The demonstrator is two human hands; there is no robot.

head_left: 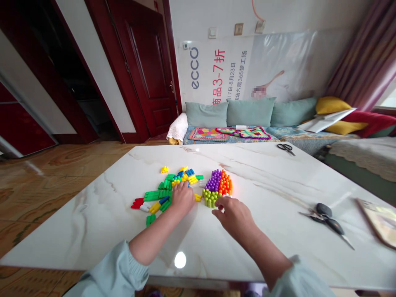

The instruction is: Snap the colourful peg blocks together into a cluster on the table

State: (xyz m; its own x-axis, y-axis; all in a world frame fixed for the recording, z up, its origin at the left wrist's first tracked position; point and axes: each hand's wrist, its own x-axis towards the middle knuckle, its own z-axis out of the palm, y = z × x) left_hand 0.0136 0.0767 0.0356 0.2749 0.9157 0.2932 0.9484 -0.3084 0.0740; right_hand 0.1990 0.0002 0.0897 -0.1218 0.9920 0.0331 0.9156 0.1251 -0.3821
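My left hand (pixel 183 198) reaches into a loose pile of green pieces (pixel 157 194), with yellow, blue, red and white ones among them. Its fingertips are bent down over yellow pieces, and what they touch is hidden. Beside the pile, upright pieces stand packed in a block, with purple (pixel 214 180) at the back left, orange (pixel 225 183) on the right and lime green (pixel 211 198) in front. At the block's front right corner is my right hand (pixel 230 210), thumb and fingers apart, with white pieces partly showing behind its fingers.
All this lies on a white marbled table (pixel 123 239). Black-handled scissors (pixel 285 148) lie at the back right. More black-handled tools (pixel 328 218) and a flat patterned object (pixel 379 220) are at the right. Behind the table stands a sofa (pixel 250 113) with cushions.
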